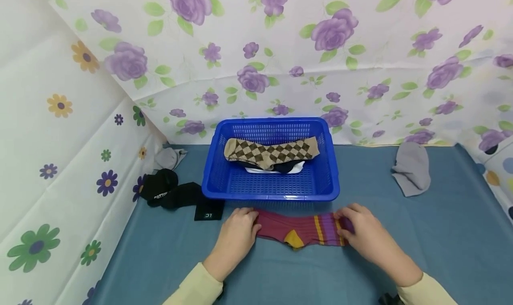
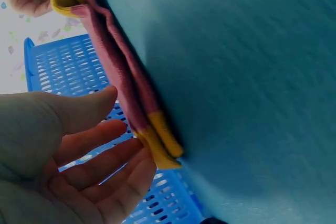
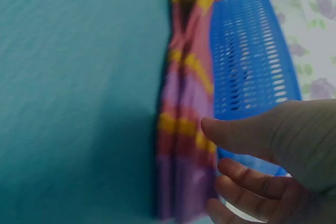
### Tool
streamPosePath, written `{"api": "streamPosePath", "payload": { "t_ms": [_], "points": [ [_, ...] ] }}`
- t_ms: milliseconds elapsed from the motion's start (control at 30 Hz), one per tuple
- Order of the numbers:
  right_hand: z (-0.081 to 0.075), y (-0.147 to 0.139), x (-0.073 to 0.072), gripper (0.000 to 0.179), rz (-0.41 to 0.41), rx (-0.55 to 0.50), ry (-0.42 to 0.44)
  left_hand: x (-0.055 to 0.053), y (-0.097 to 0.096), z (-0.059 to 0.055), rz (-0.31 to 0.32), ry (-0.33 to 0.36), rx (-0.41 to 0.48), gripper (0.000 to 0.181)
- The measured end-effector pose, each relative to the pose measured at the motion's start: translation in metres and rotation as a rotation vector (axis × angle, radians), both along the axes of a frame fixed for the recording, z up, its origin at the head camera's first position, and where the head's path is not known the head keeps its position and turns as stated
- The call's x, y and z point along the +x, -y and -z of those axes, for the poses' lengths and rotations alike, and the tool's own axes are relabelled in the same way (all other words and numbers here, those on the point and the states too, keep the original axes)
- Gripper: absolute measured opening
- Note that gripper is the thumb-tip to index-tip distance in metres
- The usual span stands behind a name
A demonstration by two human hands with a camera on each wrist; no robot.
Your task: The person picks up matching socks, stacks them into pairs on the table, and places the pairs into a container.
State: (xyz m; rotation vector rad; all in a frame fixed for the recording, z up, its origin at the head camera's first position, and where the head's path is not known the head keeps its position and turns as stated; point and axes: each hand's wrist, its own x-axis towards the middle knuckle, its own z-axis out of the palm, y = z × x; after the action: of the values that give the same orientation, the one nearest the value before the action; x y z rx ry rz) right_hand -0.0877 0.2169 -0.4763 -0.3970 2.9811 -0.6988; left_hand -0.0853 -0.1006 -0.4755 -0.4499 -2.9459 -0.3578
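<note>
A pair of maroon socks (image 1: 276, 225), with yellow heel and toe parts and purple and yellow bands near the cuff, lies sideways on the blue-green cloth, one sock over the other. My left hand (image 1: 236, 233) is at the toe end, its fingertips against the edge of the pair. In the left wrist view the thumb (image 2: 94, 109) stands apart from the loosely bent fingers. At the cuff end is my right hand (image 1: 366, 233), thumb and fingertips at the striped part. The right wrist view shows the fingers (image 3: 252, 179) relaxed beside the purple cuff.
Behind the socks stands a blue plastic basket (image 1: 270, 196), holding brown-and-tan argyle socks (image 1: 272, 152) over dark and white ones. Black socks (image 1: 172, 191) lie to its left, near a grey sock (image 1: 168, 158). Another grey sock (image 1: 412, 169) lies far right. Flowered sheets (image 1: 256, 51) rise behind.
</note>
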Motion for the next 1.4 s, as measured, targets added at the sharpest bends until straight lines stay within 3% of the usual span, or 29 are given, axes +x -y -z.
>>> {"api": "streamPosePath", "payload": {
  "t_ms": [300, 600, 733, 900, 1000, 1100, 1233, 1400],
  "points": [
    [0.012, -0.007, 0.002, 0.02, -0.049, 0.009, 0.013, -0.005, 0.002, 0.007, -0.004, 0.052, 0.015, 0.035],
    [0.019, -0.011, 0.005, 0.029, -0.018, -0.005, 0.075, -0.008, 0.004, 0.013, -0.039, 0.087, 0.071, 0.04],
    [0.021, -0.014, 0.004, 0.029, -0.031, -0.024, 0.074, -0.01, 0.006, 0.014, -0.026, 0.081, 0.086, 0.041],
    [0.016, -0.016, -0.002, 0.02, -0.037, -0.09, 0.171, -0.014, 0.01, 0.015, -0.018, 0.11, 0.163, 0.036],
    [0.011, -0.016, -0.007, 0.015, 0.021, -0.135, 0.233, -0.016, 0.013, 0.015, -0.078, 0.118, 0.25, 0.027],
    [0.007, -0.016, -0.009, 0.017, 0.117, -0.117, 0.207, -0.018, 0.016, 0.016, -0.158, 0.106, 0.304, 0.027],
    [0.006, -0.02, -0.009, 0.035, 0.239, -0.038, 0.158, -0.021, 0.018, 0.015, -0.226, 0.145, 0.317, 0.046],
    [0.007, -0.023, -0.009, 0.066, 0.321, 0.018, 0.252, -0.026, 0.018, 0.013, -0.261, 0.255, 0.36, 0.057]
  ]
}}
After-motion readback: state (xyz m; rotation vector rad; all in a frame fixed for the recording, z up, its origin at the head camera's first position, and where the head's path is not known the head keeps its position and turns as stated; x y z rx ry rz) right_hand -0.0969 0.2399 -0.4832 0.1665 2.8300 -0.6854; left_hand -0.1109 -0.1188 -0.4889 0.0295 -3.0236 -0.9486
